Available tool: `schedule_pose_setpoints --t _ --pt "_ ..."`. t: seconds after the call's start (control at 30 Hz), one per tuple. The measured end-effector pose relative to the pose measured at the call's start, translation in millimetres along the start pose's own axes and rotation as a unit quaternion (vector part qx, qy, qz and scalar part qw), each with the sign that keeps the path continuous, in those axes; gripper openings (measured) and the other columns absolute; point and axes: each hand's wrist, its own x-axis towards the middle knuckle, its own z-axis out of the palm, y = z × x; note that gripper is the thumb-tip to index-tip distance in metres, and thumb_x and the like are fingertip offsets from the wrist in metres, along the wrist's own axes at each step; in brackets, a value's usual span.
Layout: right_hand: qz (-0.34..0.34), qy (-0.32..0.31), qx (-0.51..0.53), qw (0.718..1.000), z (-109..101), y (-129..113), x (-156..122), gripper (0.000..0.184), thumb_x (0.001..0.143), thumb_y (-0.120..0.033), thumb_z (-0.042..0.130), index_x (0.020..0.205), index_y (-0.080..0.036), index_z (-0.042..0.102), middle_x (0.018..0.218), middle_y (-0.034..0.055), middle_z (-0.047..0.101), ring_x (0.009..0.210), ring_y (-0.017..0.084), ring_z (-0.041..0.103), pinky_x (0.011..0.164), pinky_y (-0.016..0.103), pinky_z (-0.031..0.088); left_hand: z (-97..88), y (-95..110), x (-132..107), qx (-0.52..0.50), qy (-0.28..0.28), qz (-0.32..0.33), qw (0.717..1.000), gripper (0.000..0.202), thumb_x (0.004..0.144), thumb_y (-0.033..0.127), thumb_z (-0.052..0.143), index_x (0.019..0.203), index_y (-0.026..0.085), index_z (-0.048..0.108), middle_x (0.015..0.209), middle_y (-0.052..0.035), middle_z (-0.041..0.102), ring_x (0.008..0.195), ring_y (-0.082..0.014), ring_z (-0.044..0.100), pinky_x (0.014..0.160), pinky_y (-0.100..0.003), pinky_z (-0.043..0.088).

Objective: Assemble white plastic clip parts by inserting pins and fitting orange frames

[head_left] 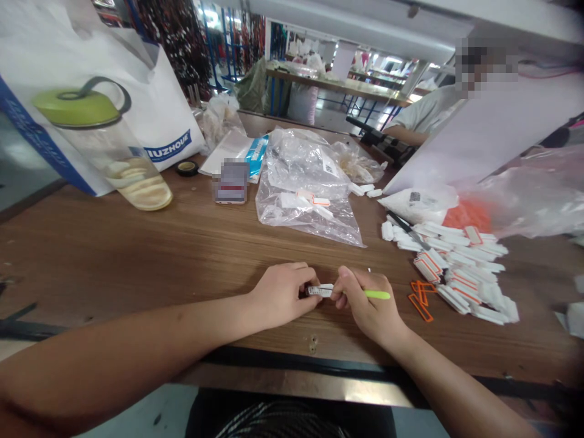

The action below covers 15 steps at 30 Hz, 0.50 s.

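Nearby, low over the worktop (182,261), the left hand (283,295) pinches a small white printed piece (322,291) at one end; the right hand (368,303), curled closed around a yellow-green handle (378,294), is at the other end.

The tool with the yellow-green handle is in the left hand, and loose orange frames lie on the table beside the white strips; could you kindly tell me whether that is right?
Not quite: the head view shows the tool with the yellow-green handle in the right hand, not the left. The loose orange frames do lie on the table beside the white strips.
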Motion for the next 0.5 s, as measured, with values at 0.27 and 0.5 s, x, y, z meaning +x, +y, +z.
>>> schedule_pose_setpoints --t 0.27,0.5 --pt "-0.062 -0.04 -0.096 0.993 -3 -12 7 0.044 0.101 -0.032 0.042 0.061 -0.019 0.056 0.05 -0.002 0.058 0.046 0.01 0.055 0.053 0.023 0.04 -0.4 0 1 -0.004 -0.001 -0.009 1.0 0.011 0.081 0.03 0.067 0.082 0.019 0.065 0.076 0.0015 0.06 0.069 -0.0139 0.057 0.063 -0.027 0.043" --pt "-0.027 -0.013 -0.026 0.999 -4 -5 2 0.047 0.101 -0.036 0.042 0.062 -0.018 0.061 0.053 -0.0005 0.061 0.046 0.01 0.057 0.052 0.022 0.044 -1.1 0 0 0.002 -0.001 -0.004 1.0 0.01 0.081 0.03 0.067 0.085 0.02 0.066 0.075 0.0016 0.06 0.067 -0.0138 0.056 0.062 -0.026 0.041"
